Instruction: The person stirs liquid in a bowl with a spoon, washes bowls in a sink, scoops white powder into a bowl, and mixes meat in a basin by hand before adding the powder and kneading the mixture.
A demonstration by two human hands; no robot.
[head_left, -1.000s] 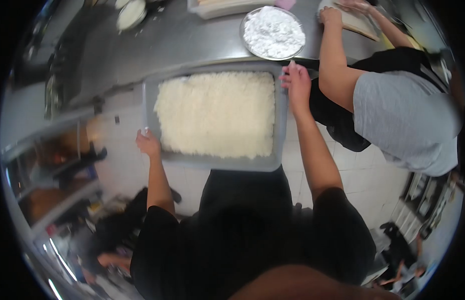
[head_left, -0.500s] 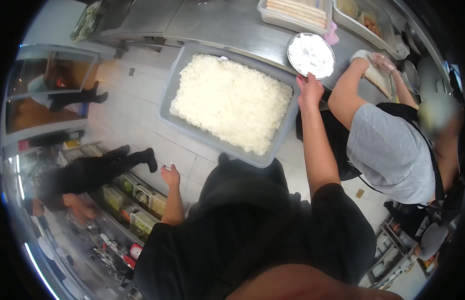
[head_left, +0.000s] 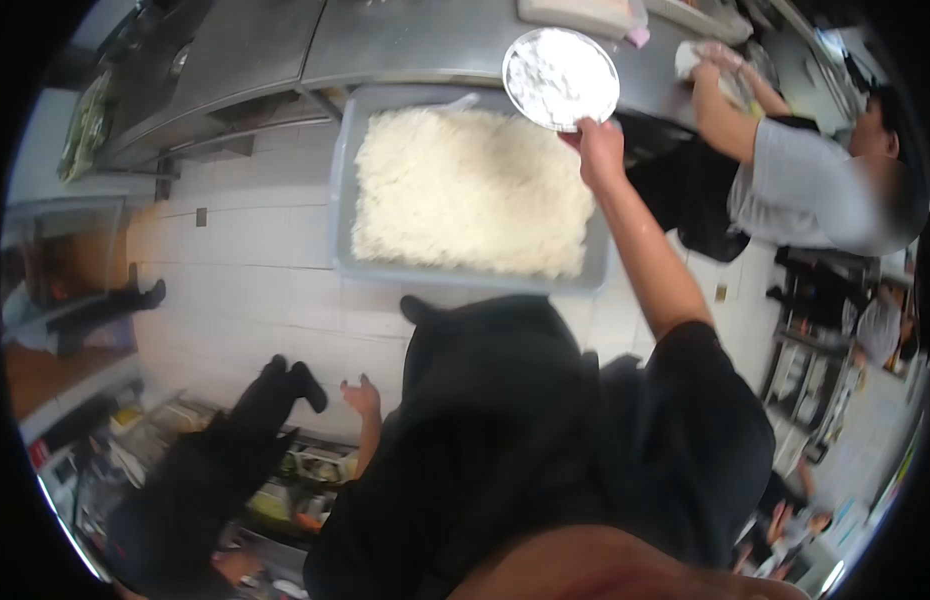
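My right hand (head_left: 600,152) grips the near rim of a round metal bowl (head_left: 541,124), with thumb and fingers at its edge. White powder (head_left: 561,74) fills the bowl, which is held up over the far right corner of a grey plastic tub (head_left: 465,281). A wide layer of cooked white rice (head_left: 455,195) lies in that tub. Low on the left, my left hand (head_left: 362,396) hangs away from the tub, fingers apart and touching nothing.
A steel counter (head_left: 405,45) runs behind the tub, with a plastic container (head_left: 585,14) on it. On the right, a co-worker in a grey shirt (head_left: 805,185) handles something pale at the counter. Another person in black (head_left: 200,490) works at food bins, lower left.
My right hand has brought the bowl of powder leftward, from the counter's edge to above the tub's corner. My left hand's fingers have spread. The view has turned and shifted.
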